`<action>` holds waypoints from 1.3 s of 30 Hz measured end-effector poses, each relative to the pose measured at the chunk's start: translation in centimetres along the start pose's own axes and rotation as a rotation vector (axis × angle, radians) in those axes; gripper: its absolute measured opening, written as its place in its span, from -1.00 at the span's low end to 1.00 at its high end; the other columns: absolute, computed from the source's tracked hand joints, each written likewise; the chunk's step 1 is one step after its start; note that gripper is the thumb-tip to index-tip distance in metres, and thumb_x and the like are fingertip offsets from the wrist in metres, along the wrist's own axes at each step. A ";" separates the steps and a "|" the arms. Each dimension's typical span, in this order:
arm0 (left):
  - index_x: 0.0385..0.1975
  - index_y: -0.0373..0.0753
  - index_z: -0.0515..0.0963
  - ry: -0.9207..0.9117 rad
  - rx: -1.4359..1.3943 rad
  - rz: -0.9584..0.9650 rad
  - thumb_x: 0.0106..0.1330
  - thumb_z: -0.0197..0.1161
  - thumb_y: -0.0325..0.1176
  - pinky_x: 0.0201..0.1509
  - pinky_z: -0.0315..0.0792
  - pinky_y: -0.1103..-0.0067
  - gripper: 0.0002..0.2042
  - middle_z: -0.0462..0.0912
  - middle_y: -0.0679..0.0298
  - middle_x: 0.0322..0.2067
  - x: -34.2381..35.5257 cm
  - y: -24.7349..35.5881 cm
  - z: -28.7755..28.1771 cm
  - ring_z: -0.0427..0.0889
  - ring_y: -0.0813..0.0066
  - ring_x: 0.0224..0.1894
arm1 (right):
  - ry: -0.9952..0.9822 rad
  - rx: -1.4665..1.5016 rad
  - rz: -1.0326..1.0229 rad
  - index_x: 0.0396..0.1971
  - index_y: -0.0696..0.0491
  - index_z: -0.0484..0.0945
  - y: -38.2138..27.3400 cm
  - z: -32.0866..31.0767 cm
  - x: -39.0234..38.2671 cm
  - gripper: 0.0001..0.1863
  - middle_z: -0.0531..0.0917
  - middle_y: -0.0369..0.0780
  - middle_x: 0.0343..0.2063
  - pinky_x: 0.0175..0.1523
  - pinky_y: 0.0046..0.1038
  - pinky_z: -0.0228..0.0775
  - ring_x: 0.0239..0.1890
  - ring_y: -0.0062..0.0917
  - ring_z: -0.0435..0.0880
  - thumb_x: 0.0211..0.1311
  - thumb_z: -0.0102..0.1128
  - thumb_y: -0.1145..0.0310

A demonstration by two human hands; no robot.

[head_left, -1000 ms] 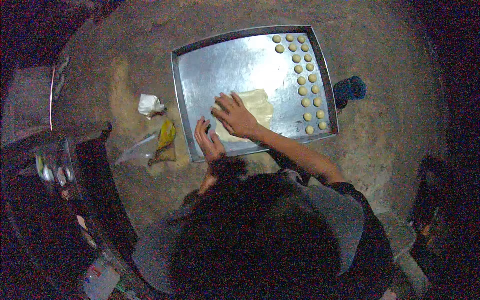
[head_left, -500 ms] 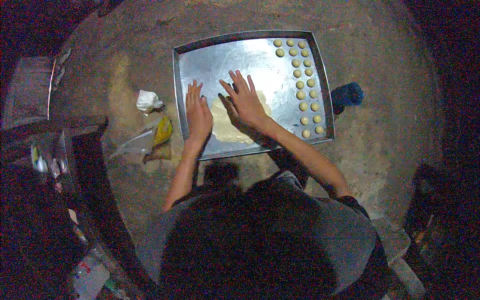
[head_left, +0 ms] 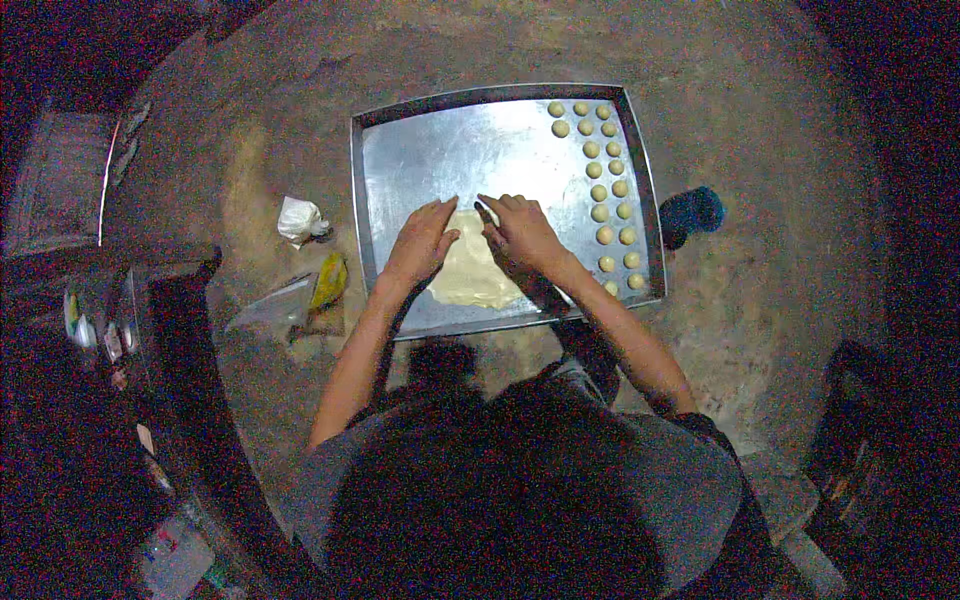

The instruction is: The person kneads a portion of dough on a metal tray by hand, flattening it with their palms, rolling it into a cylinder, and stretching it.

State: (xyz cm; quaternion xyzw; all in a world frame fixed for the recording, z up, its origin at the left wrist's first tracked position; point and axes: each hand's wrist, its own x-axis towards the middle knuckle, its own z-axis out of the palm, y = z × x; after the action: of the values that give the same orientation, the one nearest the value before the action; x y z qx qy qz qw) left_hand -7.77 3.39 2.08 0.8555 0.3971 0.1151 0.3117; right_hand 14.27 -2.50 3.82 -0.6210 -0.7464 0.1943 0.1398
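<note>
A large steel tray point(head_left: 420, 150) holds a flattened, pale dough sheet point(head_left: 470, 265) near its front, with several small round dough balls point(head_left: 598, 191) lined up along the right side. My left hand point(head_left: 423, 243) is at the upper left corner of the sheet, open with fingers slightly bent and thumb apart from the index finger. My right hand point(head_left: 522, 232) mirrors it at the upper right corner, also open and slightly curved, fingertips at the sheet's far edge. Whether the fingertips press or lift that edge I cannot tell.
Left of the tray lie a white crumpled bag point(head_left: 298, 218) and a clear bag with yellow contents point(head_left: 328, 280) on the concrete floor point(head_left: 480, 40). A blue container point(head_left: 695, 210) stands right of the tray. Dark furniture with small items point(head_left: 180, 350) runs along the left.
My hands, earlier stretched out with the right over the sheet's middle, now sit symmetrically at its far corners with fingers more bent. The tray appears lower in view.
</note>
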 end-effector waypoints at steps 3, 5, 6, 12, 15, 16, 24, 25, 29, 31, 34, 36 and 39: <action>0.25 -0.32 0.44 0.040 0.057 0.102 0.38 0.24 -0.29 0.32 0.35 0.22 -0.53 0.56 -0.02 0.08 1.1 0.4 0.5 0.49 -0.02 0.17 | -0.011 -0.132 0.005 0.17 0.03 0.54 0.5 -0.4 0.4 -0.50 0.58 -0.07 -0.12 0.11 -0.11 0.33 0.01 -0.16 0.53 0.25 0.29 0.21; 0.16 -0.31 0.52 0.040 0.098 0.099 0.37 0.26 -0.25 0.25 0.36 0.23 -0.58 0.56 0.00 -0.03 1.5 0.3 0.9 0.49 0.01 0.10 | -0.083 -0.110 0.019 0.08 0.10 0.58 0.0 -1.6 0.9 -0.59 0.58 0.01 -0.09 0.14 -0.05 0.31 0.06 -0.10 0.51 0.27 0.25 0.26; 0.14 -0.30 0.54 0.040 0.091 0.076 0.36 0.26 -0.25 0.26 0.35 0.23 -0.59 0.56 0.01 -0.02 1.8 0.4 1.0 0.48 0.01 0.11 | -0.084 -0.109 0.021 0.05 0.10 0.59 0.1 -1.5 1.1 -0.60 0.57 0.01 -0.09 0.14 -0.05 0.30 0.06 -0.10 0.51 0.26 0.26 0.25; -0.05 -0.26 0.60 0.057 0.091 0.022 0.27 0.37 -0.26 0.23 0.34 0.24 -0.68 0.55 0.04 -0.01 2.8 0.7 1.4 0.47 0.04 0.09 | -0.025 -0.030 -0.020 -0.09 0.08 0.65 1.2 -1.2 1.0 -0.68 0.57 0.01 -0.13 0.15 -0.07 0.29 0.03 -0.10 0.51 0.24 0.28 0.22; -0.05 -0.31 0.58 0.047 0.035 -0.002 0.24 0.36 -0.26 0.23 0.37 0.18 -0.65 0.57 0.01 -0.11 3.0 0.9 1.4 0.49 -0.05 0.06 | -0.123 0.027 -0.046 -0.13 0.08 0.65 1.9 -1.3 1.3 -0.71 0.59 -0.01 -0.16 0.14 -0.08 0.29 -0.01 -0.10 0.53 0.24 0.28 0.23; -0.07 -0.29 0.59 0.025 0.041 -0.024 0.23 0.38 -0.27 0.22 0.36 0.21 -0.67 0.57 0.04 -0.12 3.1 0.9 1.4 0.48 -0.01 0.06 | -0.095 0.023 -0.059 -0.13 0.08 0.64 1.8 -1.3 1.2 -0.71 0.59 -0.02 -0.17 0.13 -0.07 0.30 -0.01 -0.10 0.53 0.23 0.29 0.23; -0.16 -0.24 0.63 0.030 0.149 0.073 0.20 0.43 -0.30 0.16 0.34 0.27 -0.74 0.59 0.08 -0.13 2.7 1.5 1.0 0.52 0.05 -0.01 | -0.018 -0.083 -0.086 -0.17 0.12 0.61 1.4 -0.8 0.6 -0.70 0.59 -0.02 -0.18 0.09 -0.05 0.33 -0.02 -0.10 0.54 0.17 0.32 0.25; -0.19 -0.24 0.63 0.037 0.135 0.048 0.21 0.42 -0.31 0.16 0.36 0.26 -0.76 0.59 0.08 -0.09 2.6 1.5 1.0 0.54 0.03 0.01 | 0.029 -0.111 -0.091 -0.20 0.13 0.61 1.3 -0.7 0.5 -0.72 0.60 -0.03 -0.18 0.07 -0.06 0.35 -0.06 -0.10 0.55 0.16 0.32 0.28; -0.16 -0.26 0.59 0.106 -0.082 0.163 0.30 0.33 -0.30 0.12 0.42 0.22 -0.79 0.61 0.08 -0.14 2.1 1.0 0.7 0.55 0.01 0.01 | -0.029 0.067 -0.159 -0.20 0.13 0.61 2.5 -0.7 0.2 -0.74 0.62 -0.03 -0.24 0.03 -0.06 0.39 -0.13 -0.06 0.57 0.19 0.29 0.31; -0.15 -0.29 0.58 0.026 -0.074 0.147 0.36 0.25 -0.29 0.12 0.44 0.20 -0.79 0.62 0.01 -0.14 1.1 1.3 0.2 0.56 -0.06 -0.01 | -0.117 0.108 -0.149 -0.19 0.13 0.61 2.2 -1.6 -0.2 -0.75 0.63 -0.02 -0.27 0.03 -0.05 0.40 -0.14 -0.03 0.59 0.21 0.27 0.31; -0.13 -0.30 0.56 0.037 -0.075 0.243 0.43 0.16 -0.29 0.08 0.46 0.21 -0.79 0.62 0.00 -0.18 0.4 1.8 -0.3 0.59 -0.06 -0.06 | -0.112 0.152 -0.174 -0.12 0.13 0.61 1.6 -3.0 -1.0 -0.74 0.63 0.00 -0.32 0.03 -0.05 0.42 -0.11 -0.01 0.59 0.26 0.22 0.31; -0.12 -0.29 0.55 0.083 -0.070 0.296 0.41 0.19 -0.37 0.06 0.47 0.24 -0.83 0.62 0.04 -0.18 -0.3 2.2 -0.5 0.59 0.00 -0.08 | -0.014 0.205 -0.248 0.01 0.11 0.57 2.7 -1.8 -1.7 -0.66 0.61 -0.03 -0.24 0.01 -0.09 0.45 -0.12 -0.08 0.61 0.31 0.20 0.26; 0.00 -0.30 0.50 0.016 -0.161 0.169 0.40 0.20 -0.37 0.12 0.46 0.22 -0.76 0.58 0.03 -0.08 -1.2 2.9 -0.8 0.58 -0.02 -0.01 | -0.105 0.294 -0.187 0.10 0.10 0.52 3.0 -1.8 -2.5 -0.53 0.52 -0.08 -0.08 -0.06 -0.22 0.51 -0.15 -0.19 0.64 0.33 0.26 0.13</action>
State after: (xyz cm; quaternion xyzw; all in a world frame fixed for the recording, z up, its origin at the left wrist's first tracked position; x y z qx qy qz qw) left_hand -7.18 1.39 4.55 0.8571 0.3156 0.1793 0.3656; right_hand 18.18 -4.27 4.11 -0.5110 -0.7705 0.3197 0.2076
